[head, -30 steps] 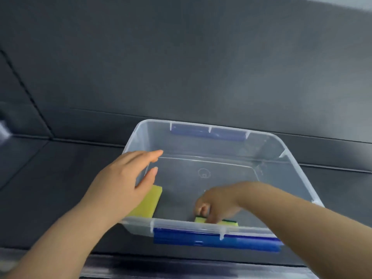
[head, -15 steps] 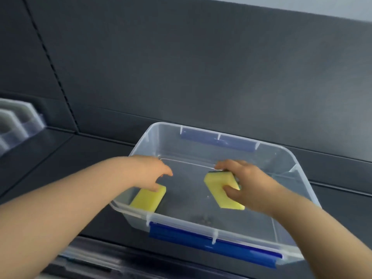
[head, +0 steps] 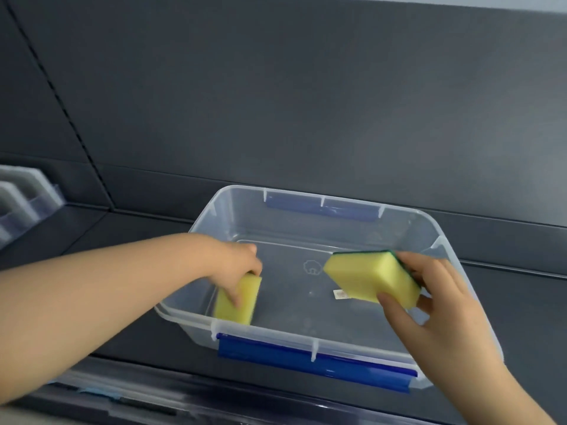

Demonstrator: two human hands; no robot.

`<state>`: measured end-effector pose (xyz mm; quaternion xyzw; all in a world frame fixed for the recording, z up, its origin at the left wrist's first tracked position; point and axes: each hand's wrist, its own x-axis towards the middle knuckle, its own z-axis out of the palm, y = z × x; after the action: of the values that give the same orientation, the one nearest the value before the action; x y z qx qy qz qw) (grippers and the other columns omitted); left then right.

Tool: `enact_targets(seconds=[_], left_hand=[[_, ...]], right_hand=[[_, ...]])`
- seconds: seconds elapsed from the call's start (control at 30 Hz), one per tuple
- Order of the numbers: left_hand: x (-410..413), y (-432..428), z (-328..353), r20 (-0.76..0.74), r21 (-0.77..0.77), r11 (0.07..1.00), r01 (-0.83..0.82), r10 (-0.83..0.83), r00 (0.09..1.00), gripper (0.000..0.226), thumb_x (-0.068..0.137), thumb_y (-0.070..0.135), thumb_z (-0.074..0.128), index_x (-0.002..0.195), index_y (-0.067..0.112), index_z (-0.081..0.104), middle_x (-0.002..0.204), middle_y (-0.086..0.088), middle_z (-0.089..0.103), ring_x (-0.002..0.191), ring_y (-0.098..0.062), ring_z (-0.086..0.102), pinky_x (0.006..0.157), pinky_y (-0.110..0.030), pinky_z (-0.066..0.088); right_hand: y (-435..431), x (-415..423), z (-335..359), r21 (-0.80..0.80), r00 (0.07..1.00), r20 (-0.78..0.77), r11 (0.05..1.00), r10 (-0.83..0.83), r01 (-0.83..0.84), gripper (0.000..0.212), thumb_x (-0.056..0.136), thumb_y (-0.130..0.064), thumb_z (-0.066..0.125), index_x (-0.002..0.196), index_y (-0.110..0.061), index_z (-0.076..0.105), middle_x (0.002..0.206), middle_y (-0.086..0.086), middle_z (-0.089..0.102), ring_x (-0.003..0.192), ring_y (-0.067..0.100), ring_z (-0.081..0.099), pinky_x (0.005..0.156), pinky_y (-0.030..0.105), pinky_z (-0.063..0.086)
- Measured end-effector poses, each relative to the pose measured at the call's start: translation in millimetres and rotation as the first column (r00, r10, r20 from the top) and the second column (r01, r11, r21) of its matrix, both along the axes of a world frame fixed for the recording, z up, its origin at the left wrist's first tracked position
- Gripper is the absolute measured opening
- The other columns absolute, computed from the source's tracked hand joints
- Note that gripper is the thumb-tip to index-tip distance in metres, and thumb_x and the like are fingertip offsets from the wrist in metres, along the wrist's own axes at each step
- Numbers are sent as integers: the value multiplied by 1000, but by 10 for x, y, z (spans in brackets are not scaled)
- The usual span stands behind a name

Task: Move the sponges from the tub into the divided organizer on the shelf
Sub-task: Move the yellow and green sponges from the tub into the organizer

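Dark shelf [head: 521,286], clear tub [head: 322,198]: your left hand [head: 236,265] grips one sponge [head: 242,305] inside it, your right hand [head: 445,302] holds a second sponge [head: 368,277] above it, and the organizer [head: 24,194] lies left of the tub, nearer your left hand.

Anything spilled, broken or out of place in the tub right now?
Nothing stands out. The tub looks intact; the left hand grips the left sponge inside it, the right hand holds the right sponge above. Only a small label shows on its floor.

head cam; looks forward and down; close over tub [head: 291,231]; single view
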<state>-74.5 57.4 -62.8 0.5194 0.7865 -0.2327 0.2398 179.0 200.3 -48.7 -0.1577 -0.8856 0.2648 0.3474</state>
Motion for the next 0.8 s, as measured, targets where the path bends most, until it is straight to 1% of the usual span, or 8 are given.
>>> enact_targets(seconds=[0.1, 0.17, 0.23, 0.3, 0.4, 0.57, 0.67, 0.8], left_hand=[[200, -161, 292, 84, 442, 888, -127, 100, 991, 40, 78, 46, 66, 110, 32, 47, 107, 13, 39, 85, -10, 47, 68, -27, 38], [348, -349, 491, 86, 639, 758, -132, 100, 991, 34, 76, 48, 65, 104, 39, 47, 100, 20, 42, 88, -2, 47, 75, -25, 42], [508, -570, 665, 41, 764, 639, -91, 92, 995, 37, 74, 46, 67, 106, 42, 50, 99, 27, 45, 93, 6, 45, 78, -15, 39], [653, -787, 782, 17, 832, 546, -96, 148, 989, 47, 70, 41, 71, 113, 40, 52, 100, 32, 47, 96, 14, 43, 81, -6, 34], [788, -1114, 853, 17, 888, 439, -136, 263, 965, 50, 65, 39, 74, 110, 41, 52, 100, 30, 55, 97, 15, 47, 83, 0, 30], [877, -1822, 879, 64, 943, 267, -197, 435, 898, 37, 67, 46, 64, 103, 40, 59, 98, 28, 60, 95, 16, 50, 78, 3, 31], [832, -2399, 811, 143, 957, 148, -251, 512, 847, 38, 67, 49, 59, 105, 47, 56, 106, 31, 56, 96, 15, 51, 78, 1, 35], [770, -3402, 639, 238, 953, 36, -302, 532, 813, 47, 70, 52, 69, 112, 57, 49, 116, 36, 48, 98, 13, 54, 77, -9, 45]], right_hand=[[-15, -32, -44, -120, 997, -80, 993, -5, -5, 58, 69, -8, 75, 99, -49, 47, 96, -25, 54, 92, -7, 54, 75, -2, 38], [-45, -97, -92, -251, 994, -113, 968, -10, -19, 53, 71, -11, 74, 96, -50, 49, 98, -21, 59, 89, 2, 60, 74, 1, 42], [-100, -181, -131, -321, 988, -151, 947, -17, -33, 51, 71, -10, 75, 96, -47, 50, 99, -12, 63, 85, 3, 61, 69, -2, 39], [-205, -278, -128, -367, 982, -187, 928, -11, -59, 51, 70, -8, 75, 95, -45, 51, 97, -11, 64, 85, -5, 59, 65, -5, 37], [-438, -444, -101, -387, 966, -254, 910, 46, -145, 52, 69, -4, 75, 95, -43, 52, 94, -15, 63, 82, -11, 58, 64, -5, 37], [-1082, -750, -28, -422, 935, -309, 857, 172, -297, 40, 63, -30, 66, 98, -46, 55, 98, -28, 61, 84, -9, 60, 68, -2, 40], [-1622, -925, -15, -428, 911, -329, 821, 248, -378, 51, 63, -37, 67, 108, -54, 51, 107, -25, 61, 91, -3, 61, 75, 6, 47], [-2530, -1125, -55, -376, 875, -351, 805, 334, -458, 51, 67, -36, 66, 114, -50, 51, 113, -19, 60, 97, 1, 61, 78, 12, 49]])
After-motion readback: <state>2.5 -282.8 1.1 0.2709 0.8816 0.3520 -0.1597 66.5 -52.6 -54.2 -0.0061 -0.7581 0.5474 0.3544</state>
